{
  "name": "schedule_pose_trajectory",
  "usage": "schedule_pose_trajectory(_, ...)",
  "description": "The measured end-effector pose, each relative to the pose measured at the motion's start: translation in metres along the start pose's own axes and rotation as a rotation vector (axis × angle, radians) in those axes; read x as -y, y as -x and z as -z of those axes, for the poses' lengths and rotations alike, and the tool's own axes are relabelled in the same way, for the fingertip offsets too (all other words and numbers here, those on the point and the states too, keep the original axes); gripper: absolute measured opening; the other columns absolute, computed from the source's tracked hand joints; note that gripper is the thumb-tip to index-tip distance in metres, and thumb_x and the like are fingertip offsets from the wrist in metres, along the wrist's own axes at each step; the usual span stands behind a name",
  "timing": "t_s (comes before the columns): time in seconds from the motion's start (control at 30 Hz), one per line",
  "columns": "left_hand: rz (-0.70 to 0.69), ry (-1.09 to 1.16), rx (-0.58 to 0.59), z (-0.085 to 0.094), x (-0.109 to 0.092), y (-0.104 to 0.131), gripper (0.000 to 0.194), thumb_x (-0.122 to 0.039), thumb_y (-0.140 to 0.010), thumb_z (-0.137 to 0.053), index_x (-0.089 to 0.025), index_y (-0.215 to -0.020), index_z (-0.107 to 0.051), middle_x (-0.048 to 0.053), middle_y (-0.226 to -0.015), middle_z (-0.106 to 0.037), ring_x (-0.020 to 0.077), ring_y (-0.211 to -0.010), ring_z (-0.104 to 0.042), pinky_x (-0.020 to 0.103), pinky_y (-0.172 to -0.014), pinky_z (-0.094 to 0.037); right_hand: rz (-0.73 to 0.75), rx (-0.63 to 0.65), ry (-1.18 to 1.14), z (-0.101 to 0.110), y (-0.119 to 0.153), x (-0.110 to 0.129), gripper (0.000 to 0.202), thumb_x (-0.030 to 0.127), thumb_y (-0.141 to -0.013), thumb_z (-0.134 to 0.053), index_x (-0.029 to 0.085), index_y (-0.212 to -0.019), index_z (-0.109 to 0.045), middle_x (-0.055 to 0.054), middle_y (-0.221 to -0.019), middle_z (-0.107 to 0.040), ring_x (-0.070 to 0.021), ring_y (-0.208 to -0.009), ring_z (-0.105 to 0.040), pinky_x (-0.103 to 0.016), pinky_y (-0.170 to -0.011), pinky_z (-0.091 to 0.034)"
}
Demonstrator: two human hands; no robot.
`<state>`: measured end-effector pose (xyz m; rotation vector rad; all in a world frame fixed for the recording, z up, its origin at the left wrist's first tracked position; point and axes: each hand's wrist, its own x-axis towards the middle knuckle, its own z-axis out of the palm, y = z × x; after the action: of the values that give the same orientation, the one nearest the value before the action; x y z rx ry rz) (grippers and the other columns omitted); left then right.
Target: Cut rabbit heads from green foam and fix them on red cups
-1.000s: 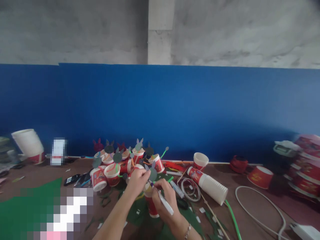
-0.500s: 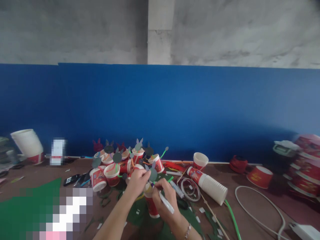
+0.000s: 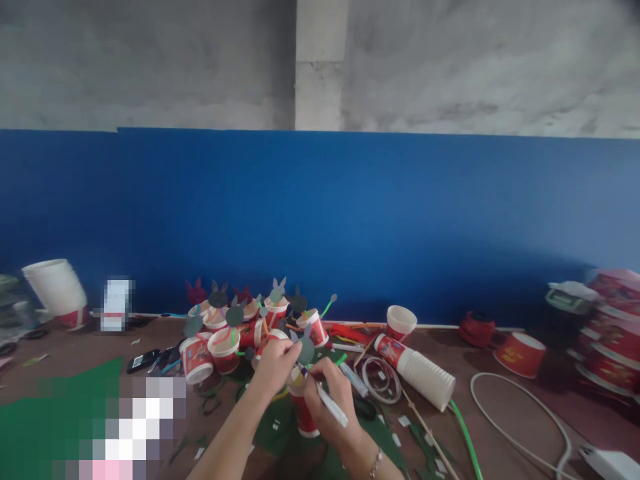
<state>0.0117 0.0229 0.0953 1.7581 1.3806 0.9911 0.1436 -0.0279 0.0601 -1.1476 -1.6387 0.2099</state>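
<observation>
Between the fingers of my left hand (image 3: pixel 277 363) is the edge of a grey-green paper bunny head (image 3: pixel 305 349), a round cutout with two ears. My right hand (image 3: pixel 331 393) grips a white marker (image 3: pixel 332 405), its dark tip end pointing up and left close to the cutout's lower edge. Whether the tip touches the paper, I cannot tell. Below both hands stands a red paper cup (image 3: pixel 305 417), partly covered by my right fingers. Just behind is a cluster of red-and-white cups, such as one cup (image 3: pixel 225 350), with paper animal heads on them.
On the right lie a stack of cups (image 3: pixel 420 373) on its side, a coiled white tube (image 3: pixel 381 380) and a green pipe cleaner (image 3: pixel 466 440). Green sheet (image 3: pixel 60 393) covers the left front. Scissors (image 3: pixel 165 360) rest left of the cups. A blue panel (image 3: pixel 320 220) rises behind.
Almost nothing differs. My right hand and the marker have shifted very slightly; both hands keep their grips.
</observation>
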Motion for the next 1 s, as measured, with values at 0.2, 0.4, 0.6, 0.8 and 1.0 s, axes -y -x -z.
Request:
schedule_pose_trajectory(0.2,-0.006,0.002,-0.007,-0.0003,0.0049,-0.0025,0.042,-0.051,-0.073,-0.042,-0.022,-0.048,-0.025,-0.006,-0.048,-0.024,0.0111,-0.049,-0.028,0.026,-0.048,-0.021,-0.038,0.004,-0.044,0.0021,-0.0013,0.0036,0.005,0.018,-0.072,-0.049,0.02,-0.067,-0.051,0.002,-0.06,-0.058,-0.013,-0.056,-0.055,-0.021,-0.055,-0.042)
schedule_pose_trajectory(0.4,-0.004,0.008,-0.008,-0.0004,0.0031,-0.0022,0.041,-0.05,-0.073,-0.043,-0.022,-0.048,-0.025,-0.006,-0.048,-0.024,0.0112,-0.049,-0.027,0.026,-0.048,-0.021,-0.04,0.001,-0.028,0.0026,-0.0021,0.0029,0.006,0.018,-0.072,-0.048,0.02,-0.066,-0.049,0.003,-0.057,-0.057,-0.0125,-0.052,-0.053,-0.021,-0.051,-0.04)
schedule_pose_trajectory(0.6,-0.011,0.007,-0.006,-0.001,0.0032,-0.0018,0.04,-0.05,-0.073,-0.042,-0.022,-0.048,-0.026,-0.006,-0.049,-0.023,0.0116,-0.05,-0.028,0.026,-0.049,-0.021,-0.033,0.007,-0.019,0.0013,-0.0011,0.0009,0.004,0.017,-0.071,-0.049,0.021,-0.068,-0.05,0.002,-0.06,-0.057,-0.0129,-0.055,-0.054,-0.022,-0.055,-0.042)
schedule_pose_trajectory(0.8,0.001,0.002,0.003,-0.0002,0.0013,-0.0003,0.04,-0.05,-0.073,-0.041,-0.022,-0.049,-0.025,-0.006,-0.049,-0.024,0.0112,-0.05,-0.027,0.026,-0.049,-0.021,-0.05,0.016,-0.012,0.0024,-0.0018,0.0026,0.004,0.018,-0.071,-0.049,0.02,-0.068,-0.049,0.002,-0.059,-0.057,-0.0124,-0.054,-0.053,-0.021,-0.054,-0.041)
schedule_pose_trajectory(1.0,0.008,0.001,0.002,-0.0004,0.0012,0.0007,0.041,-0.05,-0.072,-0.042,-0.022,-0.049,-0.024,-0.006,-0.049,-0.023,0.011,-0.05,-0.026,0.026,-0.049,-0.02,-0.064,0.033,-0.02,0.0026,-0.0012,0.0034,0.005,0.019,-0.072,-0.049,0.02,-0.067,-0.05,0.002,-0.061,-0.058,-0.0129,-0.056,-0.055,-0.021,-0.056,-0.041)
